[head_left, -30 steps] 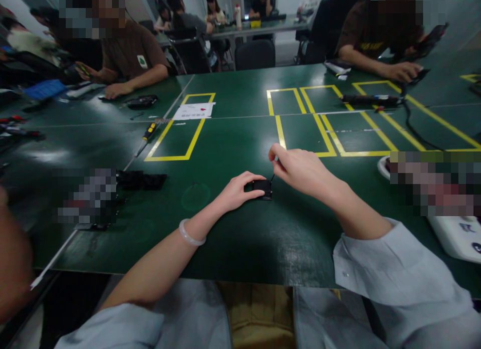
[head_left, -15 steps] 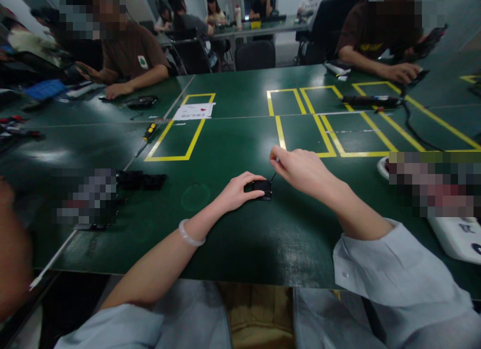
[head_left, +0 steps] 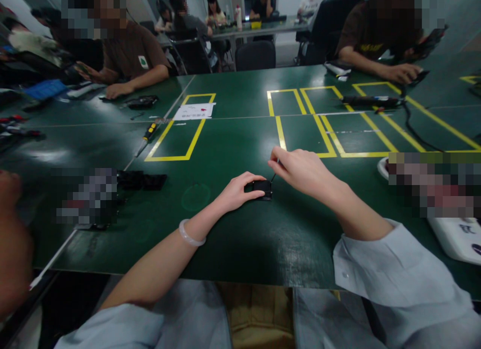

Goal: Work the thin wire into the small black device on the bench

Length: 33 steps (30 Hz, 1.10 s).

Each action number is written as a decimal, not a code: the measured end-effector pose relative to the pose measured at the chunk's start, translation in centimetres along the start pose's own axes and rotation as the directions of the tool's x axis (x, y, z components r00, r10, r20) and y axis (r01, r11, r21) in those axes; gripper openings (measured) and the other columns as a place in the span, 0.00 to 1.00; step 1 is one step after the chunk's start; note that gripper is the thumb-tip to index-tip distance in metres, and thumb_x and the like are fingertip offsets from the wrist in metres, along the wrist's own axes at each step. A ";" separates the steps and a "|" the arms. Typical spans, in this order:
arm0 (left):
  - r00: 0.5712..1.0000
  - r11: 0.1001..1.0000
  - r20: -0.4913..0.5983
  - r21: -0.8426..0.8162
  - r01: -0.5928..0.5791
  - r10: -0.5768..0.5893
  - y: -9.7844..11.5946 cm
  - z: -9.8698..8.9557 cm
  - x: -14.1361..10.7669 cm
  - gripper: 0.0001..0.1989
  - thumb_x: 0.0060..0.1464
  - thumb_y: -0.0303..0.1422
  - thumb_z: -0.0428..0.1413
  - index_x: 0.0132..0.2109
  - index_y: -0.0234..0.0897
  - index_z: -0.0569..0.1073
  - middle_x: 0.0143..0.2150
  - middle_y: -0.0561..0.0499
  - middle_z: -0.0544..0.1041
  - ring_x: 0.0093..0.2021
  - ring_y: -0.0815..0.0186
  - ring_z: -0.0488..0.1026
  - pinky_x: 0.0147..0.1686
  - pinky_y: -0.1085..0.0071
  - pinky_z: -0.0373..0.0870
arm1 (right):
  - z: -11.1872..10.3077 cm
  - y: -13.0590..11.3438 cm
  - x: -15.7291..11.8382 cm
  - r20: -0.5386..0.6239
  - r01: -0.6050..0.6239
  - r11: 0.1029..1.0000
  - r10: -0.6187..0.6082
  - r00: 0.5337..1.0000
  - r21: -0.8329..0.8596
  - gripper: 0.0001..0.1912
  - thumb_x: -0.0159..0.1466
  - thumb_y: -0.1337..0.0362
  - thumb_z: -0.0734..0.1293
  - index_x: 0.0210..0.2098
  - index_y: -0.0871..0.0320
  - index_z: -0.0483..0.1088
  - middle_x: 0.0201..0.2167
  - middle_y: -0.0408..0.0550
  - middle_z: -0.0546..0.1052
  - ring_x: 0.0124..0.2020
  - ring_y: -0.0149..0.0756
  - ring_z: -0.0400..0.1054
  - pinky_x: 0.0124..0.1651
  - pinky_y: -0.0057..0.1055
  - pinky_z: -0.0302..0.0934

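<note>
On the green table, a small black rectangular part (head_left: 264,189) lies flat, with tiny bright spots along its edges. My left hand (head_left: 240,189) grips it from the left, the thumb on the near side and the fingers over the far side. From the right, my right hand (head_left: 295,164) pinches a thin dark rod-shaped tool (head_left: 273,177). That tool slants down to the far right corner of the black part. My fingers hide its upper end, and its exact kind does not show.
Left of me lie several black parts (head_left: 143,180), a yellow-black screwdriver (head_left: 149,133) and a paper sheet (head_left: 195,111). A white tray (head_left: 456,233) stands at the right. Co-workers sit across the table; another person's arm (head_left: 15,243) is at the left edge.
My right fingertips have shifted very slightly left, with the tool still at the part's corner. My left hand and the part stay put. The neighbour's arm at the left edge has moved slightly.
</note>
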<state>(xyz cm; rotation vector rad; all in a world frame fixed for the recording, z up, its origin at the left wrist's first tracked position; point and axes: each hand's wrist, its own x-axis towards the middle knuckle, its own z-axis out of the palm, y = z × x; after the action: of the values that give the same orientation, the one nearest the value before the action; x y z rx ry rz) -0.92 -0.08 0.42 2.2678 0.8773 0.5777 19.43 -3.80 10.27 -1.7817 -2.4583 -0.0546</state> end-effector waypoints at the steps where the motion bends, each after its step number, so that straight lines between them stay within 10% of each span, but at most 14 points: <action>1: 1.000 1.000 0.002 0.000 0.000 0.000 0.0 0.0 0.0 0.19 0.57 0.43 0.56 0.53 0.41 0.72 0.46 0.48 0.73 0.47 0.60 0.71 0.49 0.66 0.65 | 0.0 0.0 0.0 0.007 -0.002 1.000 0.002 1.000 -0.008 0.17 0.70 0.55 0.51 0.45 0.57 0.65 0.31 0.51 0.78 0.30 0.39 0.71 0.27 0.30 0.43; 33: 1.000 1.000 0.008 -0.002 0.002 -0.002 0.0 0.0 0.0 0.20 0.57 0.43 0.56 0.53 0.40 0.72 0.46 0.48 0.72 0.47 0.61 0.71 0.49 0.66 0.65 | 0.3 0.2 0.0 -0.021 0.012 1.000 -0.012 1.000 -0.014 0.14 0.69 0.60 0.51 0.47 0.56 0.64 0.30 0.49 0.77 0.28 0.38 0.70 0.26 0.30 0.42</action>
<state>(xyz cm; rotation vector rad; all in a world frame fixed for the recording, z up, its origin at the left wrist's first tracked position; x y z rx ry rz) -0.89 -0.09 0.47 2.2657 0.8754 0.5682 19.56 -3.74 9.95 -1.7625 -2.4605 -0.0913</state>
